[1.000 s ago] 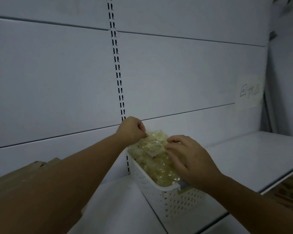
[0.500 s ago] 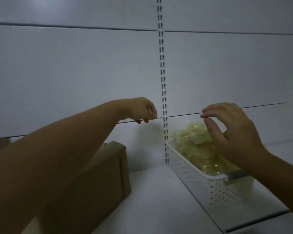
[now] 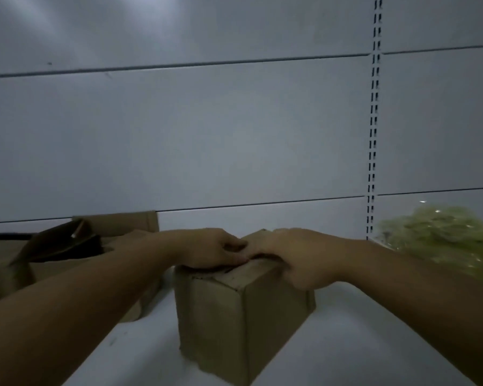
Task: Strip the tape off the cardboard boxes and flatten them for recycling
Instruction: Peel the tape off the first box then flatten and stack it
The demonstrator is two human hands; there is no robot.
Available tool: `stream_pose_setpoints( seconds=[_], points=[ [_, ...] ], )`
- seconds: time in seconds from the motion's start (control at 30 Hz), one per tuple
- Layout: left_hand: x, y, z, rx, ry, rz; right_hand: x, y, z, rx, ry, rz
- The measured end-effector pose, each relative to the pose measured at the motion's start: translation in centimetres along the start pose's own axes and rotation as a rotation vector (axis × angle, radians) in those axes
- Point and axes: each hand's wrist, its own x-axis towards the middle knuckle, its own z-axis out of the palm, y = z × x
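A small closed cardboard box [image 3: 243, 316] stands upright on the white shelf [image 3: 346, 344] in the middle of the view. My left hand [image 3: 215, 249] lies on its top with the fingers curled down at the centre seam. Any tape under those fingers is hidden. My right hand [image 3: 299, 257] grips the box's top right edge, its fingers wrapped over the side. The two hands touch above the seam.
More cardboard boxes [image 3: 67, 246] crowd the left, one with its flaps open and a flap [image 3: 117, 221] against the back wall. A heap of crumpled clear tape [image 3: 444, 238] sits at the right. A slotted upright [image 3: 372, 135] runs down the wall panel.
The view has swung left from the white basket of tape. Both hands have left the basket and come down onto the small box.
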Motion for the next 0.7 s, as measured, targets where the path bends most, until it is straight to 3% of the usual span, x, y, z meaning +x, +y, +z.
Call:
stream_pose_setpoints(
  seconds=[0.2, 0.37, 0.5, 0.6, 0.7],
  points=[
    [-0.8, 0.5, -0.3, -0.108, -0.002, 0.038, 0.6, -0.3, -0.1, -0.117, -0.048, 0.098],
    [-0.9, 0.9, -0.6, -0.363, 0.037, 0.007, -1.1, 0.6, -0.3, -0.224, 0.191, 0.143],
    [-0.2, 1.1, 0.3, -0.366, 0.063, -0.096, -2.3, 1.5, -1.1, -0.352, 0.481, 0.192],
    [0.4, 1.4, 1.1, -0.51, 0.245, -0.078, -2.5, 1.9, -1.9, -0.269, 0.663, 0.253],
    [-0.1, 1.2, 1.4, -1.04, 0.524, 0.045, -2.6, 2.6, -3.9, -0.135, 0.822, 0.24]
  ],
)
